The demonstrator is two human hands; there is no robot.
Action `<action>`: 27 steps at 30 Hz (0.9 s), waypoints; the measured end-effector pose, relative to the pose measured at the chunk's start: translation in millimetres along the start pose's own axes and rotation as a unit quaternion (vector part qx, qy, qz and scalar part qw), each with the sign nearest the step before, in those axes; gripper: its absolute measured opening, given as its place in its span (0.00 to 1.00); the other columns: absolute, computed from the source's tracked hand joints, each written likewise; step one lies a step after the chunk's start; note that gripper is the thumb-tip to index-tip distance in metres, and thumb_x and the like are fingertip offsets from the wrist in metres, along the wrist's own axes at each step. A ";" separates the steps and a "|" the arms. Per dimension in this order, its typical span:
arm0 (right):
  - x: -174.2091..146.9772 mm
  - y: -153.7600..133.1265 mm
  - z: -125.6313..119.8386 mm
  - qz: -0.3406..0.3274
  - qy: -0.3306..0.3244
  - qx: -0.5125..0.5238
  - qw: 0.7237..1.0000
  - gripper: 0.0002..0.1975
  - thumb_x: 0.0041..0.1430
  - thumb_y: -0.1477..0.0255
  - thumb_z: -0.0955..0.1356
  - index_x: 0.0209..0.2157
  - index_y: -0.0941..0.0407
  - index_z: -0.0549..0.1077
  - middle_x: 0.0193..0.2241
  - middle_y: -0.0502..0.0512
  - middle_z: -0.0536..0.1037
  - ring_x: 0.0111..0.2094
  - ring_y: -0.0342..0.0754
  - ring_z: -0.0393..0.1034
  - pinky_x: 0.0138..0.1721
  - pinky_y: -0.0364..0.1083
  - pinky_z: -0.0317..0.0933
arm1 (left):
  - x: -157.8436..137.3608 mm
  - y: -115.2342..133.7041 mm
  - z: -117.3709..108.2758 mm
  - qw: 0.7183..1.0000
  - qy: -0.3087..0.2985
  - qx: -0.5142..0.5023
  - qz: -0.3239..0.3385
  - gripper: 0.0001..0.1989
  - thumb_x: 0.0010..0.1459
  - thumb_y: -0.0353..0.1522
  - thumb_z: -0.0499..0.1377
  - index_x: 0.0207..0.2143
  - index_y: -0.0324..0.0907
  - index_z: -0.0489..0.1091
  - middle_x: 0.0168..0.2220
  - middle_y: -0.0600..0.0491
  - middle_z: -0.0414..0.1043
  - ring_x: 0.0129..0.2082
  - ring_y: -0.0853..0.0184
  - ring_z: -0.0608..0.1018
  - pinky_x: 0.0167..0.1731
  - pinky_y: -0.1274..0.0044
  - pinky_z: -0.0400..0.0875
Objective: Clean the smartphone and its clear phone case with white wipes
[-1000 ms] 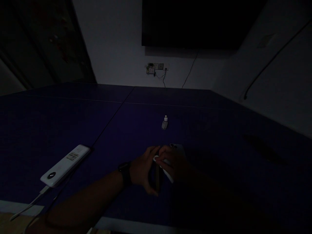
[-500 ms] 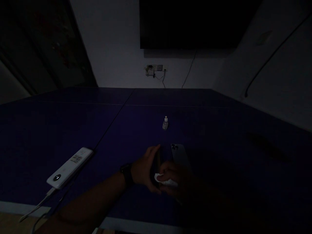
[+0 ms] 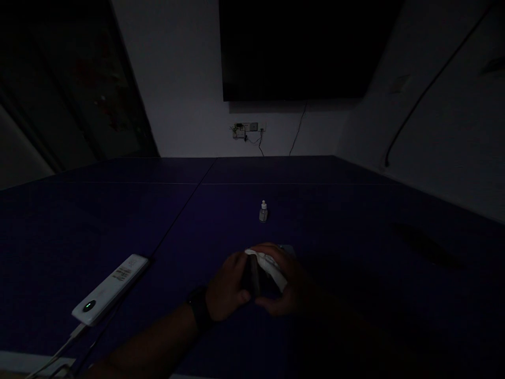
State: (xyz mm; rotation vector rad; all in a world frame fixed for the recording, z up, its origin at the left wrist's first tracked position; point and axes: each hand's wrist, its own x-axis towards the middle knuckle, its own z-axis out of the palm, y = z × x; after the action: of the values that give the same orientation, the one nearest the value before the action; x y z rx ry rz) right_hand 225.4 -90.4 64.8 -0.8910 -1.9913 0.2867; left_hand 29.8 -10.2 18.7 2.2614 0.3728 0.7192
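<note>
In dim light, my left hand (image 3: 225, 290), with a dark watch (image 3: 199, 307) on its wrist, is closed around a dark phone-sized slab (image 3: 248, 275) tipped up on its edge. It is too dark to tell exactly what the slab is. My right hand (image 3: 291, 287) grips a crumpled white wipe (image 3: 271, 267) against the slab's upper edge and right side. Behind the right hand lies a phone (image 3: 291, 249), mostly hidden, only its top end showing. Farther off, a small clear dropper bottle (image 3: 263, 214) with a white cap stands upright.
A white power bank (image 3: 110, 288) with a lit round display lies at left on the dark blue table (image 3: 189, 226), a white cable (image 3: 59, 350) plugged into it. Beyond the table are wall sockets (image 3: 248, 127) and a large dark screen (image 3: 300, 52).
My right hand has moved up and opened wider around the slab, spreading the wipe along it. It now covers most of the phone. The view has tilted up slightly.
</note>
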 end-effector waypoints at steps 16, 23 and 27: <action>14.6 8.1 8.6 0.117 0.145 0.021 0.982 0.08 0.67 0.70 0.66 0.40 0.52 0.78 0.40 0.56 0.80 0.43 0.50 0.77 0.45 0.48 0.70 | 4.4 4.2 15.7 0.985 0.041 -0.128 -0.106 0.43 0.43 0.54 0.70 0.57 0.43 0.64 0.49 0.49 0.77 0.46 0.55 0.78 0.43 0.71 0.72; 9.8 0.2 -3.8 -0.073 0.048 -0.033 0.996 0.08 0.67 0.73 0.67 0.45 0.50 0.76 0.39 0.52 0.80 0.35 0.43 0.77 0.35 0.40 0.70 | 4.1 -0.6 18.1 0.984 0.055 -0.124 -0.111 0.44 0.40 0.56 0.70 0.54 0.43 0.65 0.41 0.52 0.78 0.38 0.59 0.79 0.38 0.73 0.71; 20.7 6.8 -8.2 0.006 0.040 -0.081 0.996 0.11 0.70 0.68 0.63 0.43 0.51 0.77 0.38 0.55 0.80 0.36 0.47 0.78 0.36 0.44 0.72 | 5.2 -0.4 19.6 0.986 0.057 -0.123 -0.094 0.43 0.41 0.56 0.69 0.55 0.45 0.66 0.45 0.52 0.77 0.43 0.56 0.78 0.41 0.72 0.71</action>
State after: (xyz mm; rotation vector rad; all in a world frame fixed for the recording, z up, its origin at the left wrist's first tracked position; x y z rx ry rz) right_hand 228.6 -72.5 79.3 -0.9999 -1.9569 0.0958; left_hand 45.6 -18.4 9.0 1.9302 0.5170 0.7538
